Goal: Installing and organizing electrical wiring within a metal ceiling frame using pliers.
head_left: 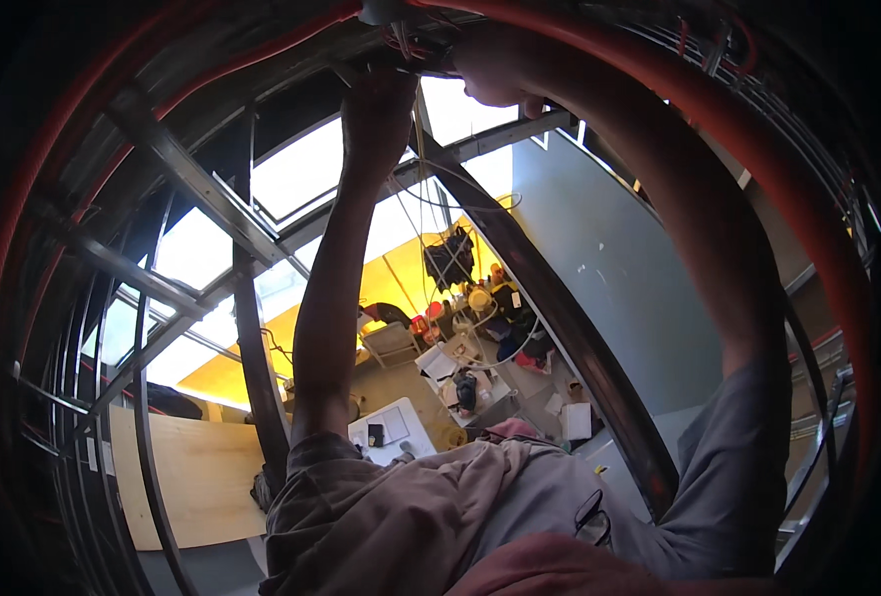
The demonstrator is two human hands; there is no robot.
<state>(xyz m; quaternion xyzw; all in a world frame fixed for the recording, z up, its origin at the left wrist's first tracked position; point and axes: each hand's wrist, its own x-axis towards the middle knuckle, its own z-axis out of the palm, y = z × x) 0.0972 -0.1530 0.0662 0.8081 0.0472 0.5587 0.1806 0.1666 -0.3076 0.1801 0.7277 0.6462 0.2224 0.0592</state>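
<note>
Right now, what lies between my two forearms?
In the head view, thin dangling wires and a dark slanting beam show between them, with the cluttered floor beyond.

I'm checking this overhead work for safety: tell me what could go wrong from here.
The loose wires hanging beside the left hand might snag on an arm and get tugged. That hand and the right hand are in shadow against bright windows, so a slip could be hard to spot. Anything dropped from up there could land on the clutter below.
</note>
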